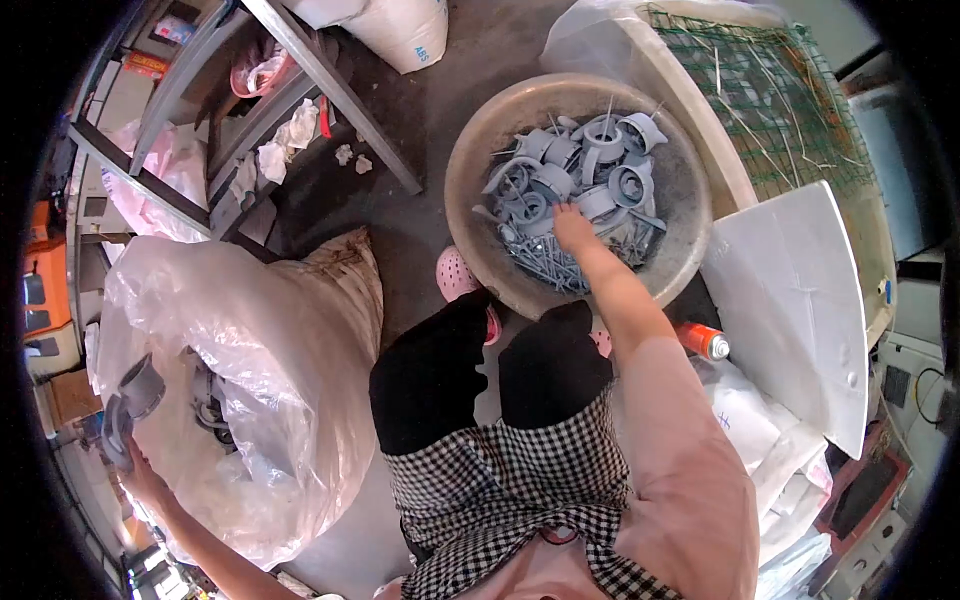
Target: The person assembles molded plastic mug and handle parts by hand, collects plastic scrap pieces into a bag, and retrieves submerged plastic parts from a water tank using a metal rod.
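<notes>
"Grey plastic fittings [552,182]: heaped where?"

"In the round basin [462,200], beside a tangle of thin grey rods [548,262]. Probably kept behind a high rim so as not to scatter."

"And the right hand [574,230]?"

"Down among the pieces, touching. Fingertips partly hidden; cannot tell whether gripping or merely resting."

"Left hand [140,478]?"

"Fingers closed around a darker fitting [117,432], raised at the left edge of the clear plastic bag [300,340]. Perhaps held high to clear the loose folds."

"Inside the bag?"

"More dark parts [212,405], half hidden."

"Farther out?"

"Right of the basin, an orange spray can [702,341] near a white panel [800,300], apparently propped for lack of floor space."
</notes>
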A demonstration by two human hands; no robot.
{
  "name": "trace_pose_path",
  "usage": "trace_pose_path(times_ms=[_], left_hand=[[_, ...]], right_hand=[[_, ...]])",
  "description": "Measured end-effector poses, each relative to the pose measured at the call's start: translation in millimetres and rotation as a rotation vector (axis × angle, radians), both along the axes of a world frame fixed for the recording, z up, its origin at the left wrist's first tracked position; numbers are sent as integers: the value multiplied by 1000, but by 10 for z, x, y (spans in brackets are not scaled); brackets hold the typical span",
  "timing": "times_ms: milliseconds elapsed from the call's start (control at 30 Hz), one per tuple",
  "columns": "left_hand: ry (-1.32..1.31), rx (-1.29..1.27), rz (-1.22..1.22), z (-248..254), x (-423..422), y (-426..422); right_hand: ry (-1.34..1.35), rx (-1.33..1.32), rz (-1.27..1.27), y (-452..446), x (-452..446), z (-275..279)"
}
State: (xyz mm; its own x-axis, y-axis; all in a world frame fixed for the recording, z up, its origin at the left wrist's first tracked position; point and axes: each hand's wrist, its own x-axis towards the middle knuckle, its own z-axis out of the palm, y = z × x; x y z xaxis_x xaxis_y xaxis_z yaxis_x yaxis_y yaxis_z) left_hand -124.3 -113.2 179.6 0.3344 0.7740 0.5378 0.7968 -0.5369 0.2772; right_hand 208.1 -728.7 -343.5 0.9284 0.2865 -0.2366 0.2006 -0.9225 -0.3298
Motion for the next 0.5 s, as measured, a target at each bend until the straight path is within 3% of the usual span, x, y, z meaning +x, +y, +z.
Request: trace_pose_path(times_ms=[33, 67, 100, 133, 167, 267, 300, 367, 400, 467, 500], left_hand=[[-17, 65, 94, -99, -57, 510], [266, 157, 207, -109, -87, 968], [206, 232, 163, -162, 101, 759], [143, 306, 114, -253, 385, 570], [111, 356, -62, -278, 713, 151], [-63, 327, -742, -550, 1526, -835], [-193, 74, -839, -682, 1826, -1600], [-86, -219, -1067, -966, 2234, -2605], [89, -414, -1164, -1086, 2370, -2986], [333, -894, -1293, -1510, 2676, -3593], [436, -737, -1362, -1838, 2790, -3826]], right_hand=[[-76, -63, -17, 48, -13, -35], [-150, -123, -29, 82, -50, -74], [-137, -126, -21, 102, -19, -57], [76, -129, 2, 92, 84, -20], [282, -133, 22, 60, 146, 48], [169, 60, -80, -71, 117, 267], [161, 54, -84, -145, 157, 401], [696, 621, -403, -346, 205, 793], [681, 618, -412, -391, 151, 998], [664, 1301, -795, -337, 8, 1396], [673, 1437, -830, -337, 1, 1509]])
